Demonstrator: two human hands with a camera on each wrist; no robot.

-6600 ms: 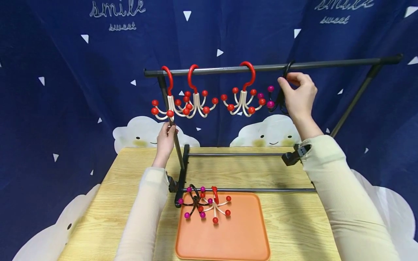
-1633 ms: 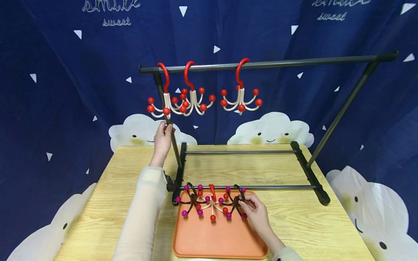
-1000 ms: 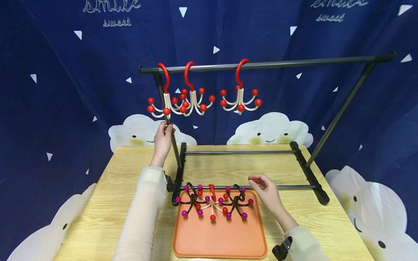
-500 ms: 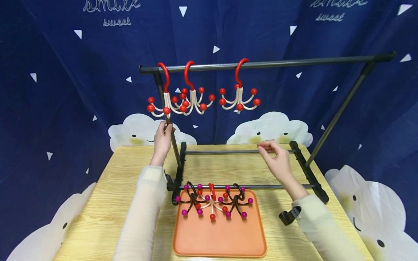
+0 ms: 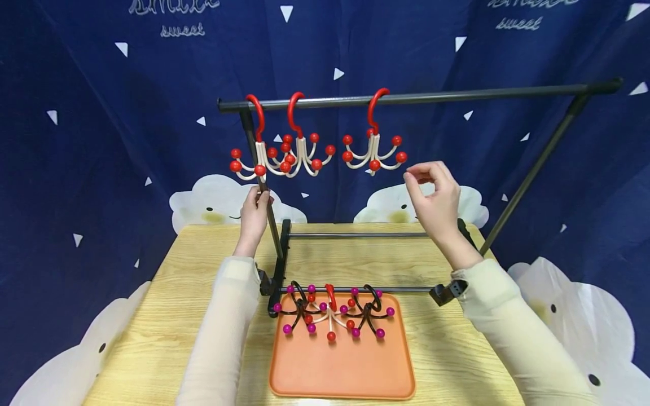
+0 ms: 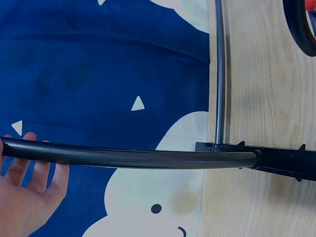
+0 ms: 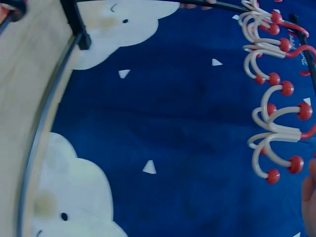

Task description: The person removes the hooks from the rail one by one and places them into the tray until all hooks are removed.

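Note:
My left hand [image 5: 253, 217] grips the left upright post [image 6: 148, 157] of a black metal rack, fingers curled round it. Three octopus-style hangers hang from the top bar [image 5: 487, 93] by red hooks: a left hanger [image 5: 260, 151], a middle hanger [image 5: 301, 149] and a right hanger [image 5: 374, 149], all cream-armed with red balls. Just right of the right hanger's balls, my right hand [image 5: 439, 203] is raised, thumb and fingers loosely curved with nothing between them. In the right wrist view only a sliver of that hand [image 7: 309, 197] shows, below the nearest hanger.
On an orange tray [image 5: 340, 372] lie a black hanger with magenta balls [image 5: 301, 304], a cream hanger with a red hook [image 5: 330, 313] and a second black hanger [image 5: 368, 311]. The rack's lower rails [image 5: 355, 234] run low behind the tray, over the wooden table [image 5: 203, 248].
A black hanger has gone from the top bar to the tray's right side, where my right hand let go. That hand has since risen beside the right red-hooked hanger. My left hand stays on the post.

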